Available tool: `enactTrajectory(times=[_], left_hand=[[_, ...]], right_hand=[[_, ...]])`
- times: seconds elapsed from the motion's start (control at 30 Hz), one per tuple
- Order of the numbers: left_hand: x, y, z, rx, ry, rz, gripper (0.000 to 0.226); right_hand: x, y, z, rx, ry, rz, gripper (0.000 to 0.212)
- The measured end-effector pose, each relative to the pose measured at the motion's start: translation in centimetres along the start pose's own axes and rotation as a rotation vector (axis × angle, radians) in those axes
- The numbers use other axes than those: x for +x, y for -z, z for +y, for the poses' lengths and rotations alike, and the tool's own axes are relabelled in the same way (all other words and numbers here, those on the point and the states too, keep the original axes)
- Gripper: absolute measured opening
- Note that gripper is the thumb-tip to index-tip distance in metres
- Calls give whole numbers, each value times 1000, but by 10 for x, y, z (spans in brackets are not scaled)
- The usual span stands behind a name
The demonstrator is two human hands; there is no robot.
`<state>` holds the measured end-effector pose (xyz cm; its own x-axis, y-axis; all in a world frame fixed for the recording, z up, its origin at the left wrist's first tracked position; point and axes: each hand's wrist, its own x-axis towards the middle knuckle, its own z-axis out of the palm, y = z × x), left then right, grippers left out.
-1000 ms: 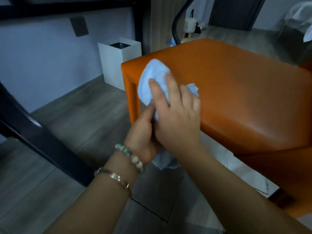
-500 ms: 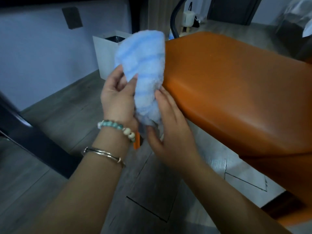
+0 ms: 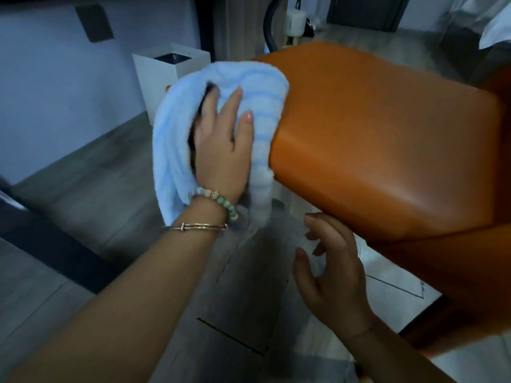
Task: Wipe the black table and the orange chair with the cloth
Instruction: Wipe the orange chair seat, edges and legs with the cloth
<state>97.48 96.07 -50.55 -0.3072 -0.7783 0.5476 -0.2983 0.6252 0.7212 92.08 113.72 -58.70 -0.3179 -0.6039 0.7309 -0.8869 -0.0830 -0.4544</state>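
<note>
The light blue striped cloth (image 3: 174, 134) is draped over the left end of the orange chair (image 3: 373, 139). My left hand (image 3: 221, 150), with a bead bracelet and a bangle at the wrist, holds the cloth against that end. Some of its fingers are tucked into a fold and two lie on the outside. My right hand (image 3: 331, 272) hangs below the chair's front edge with its fingers loosely spread, holding nothing and apart from the cloth. The black table's top is out of view.
A white square bin (image 3: 154, 76) stands against the wall behind the cloth. A black slanted beam (image 3: 49, 244) crosses the wooden floor at the left. A dark curved tube (image 3: 269, 29) rises behind the chair.
My right hand has let go of the cloth and dropped below the chair. My left hand has turned over and now holds the spread cloth against the chair's end.
</note>
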Motion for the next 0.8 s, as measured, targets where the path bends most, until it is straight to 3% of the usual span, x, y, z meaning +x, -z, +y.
enactTrajectory(times=[0.13,0.2,0.4,0.53,0.6,0.67,0.73,0.8], left_hand=[[-46,-2,31,-2,-341,-218,54],[-46,0,35,-7,-409,-303,52],[21,1,30,142,-182,-322,55],[3,13,34,198,-196,-361,57],[-12,21,41,214,-183,-395,62],[-21,21,55,223,-259,-519,63],[-21,12,74,164,-352,-706,61],[-9,0,89,73,-261,-853,55]], right_hand=[[6,8,-9,64,7,50,33],[18,15,-20,81,41,113,27],[67,34,-53,-201,122,177,17],[102,41,-55,-406,-283,15,34],[112,49,-52,-362,-522,-86,41],[121,55,-49,-315,-753,-48,50],[128,55,-47,-394,-835,32,57],[138,57,-43,-446,-883,-3,68]])
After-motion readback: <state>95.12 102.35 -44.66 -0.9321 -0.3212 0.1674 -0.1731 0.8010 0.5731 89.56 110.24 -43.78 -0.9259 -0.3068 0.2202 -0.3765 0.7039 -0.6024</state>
